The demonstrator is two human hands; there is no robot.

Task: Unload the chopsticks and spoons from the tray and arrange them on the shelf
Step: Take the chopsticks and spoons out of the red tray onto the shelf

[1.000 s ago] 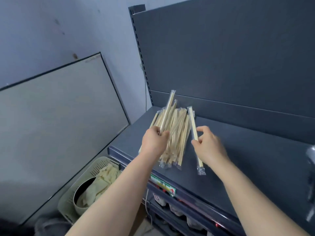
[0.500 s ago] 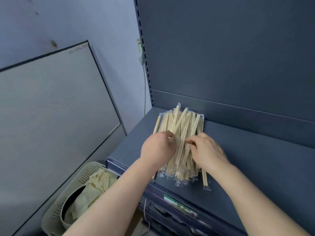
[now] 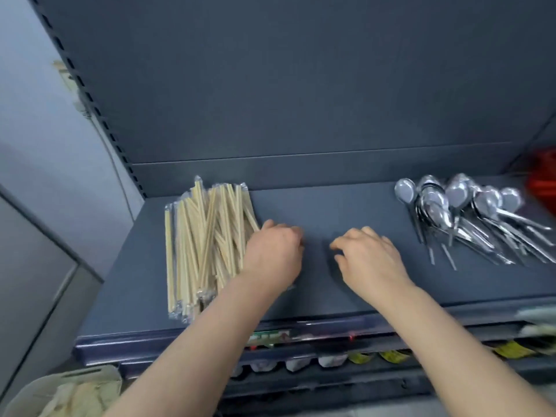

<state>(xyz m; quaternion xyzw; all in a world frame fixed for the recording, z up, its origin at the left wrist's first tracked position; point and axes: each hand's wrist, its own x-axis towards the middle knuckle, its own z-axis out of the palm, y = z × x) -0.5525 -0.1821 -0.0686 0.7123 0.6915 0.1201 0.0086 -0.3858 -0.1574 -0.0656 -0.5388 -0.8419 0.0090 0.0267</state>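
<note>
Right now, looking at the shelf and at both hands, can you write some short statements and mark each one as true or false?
1. The wrapped chopsticks lie in a pile on the left part of the shelf. True.
2. The spoons lie between the two hands. False: they lie at the right end of the shelf, beyond the right hand.
3. The right hand holds a spoon. False: it holds nothing and is over bare shelf.
4. The left hand is at the right edge of the chopstick pile. True.
5. The chopsticks and the spoons touch each other. False: a wide stretch of bare shelf separates them.
</note>
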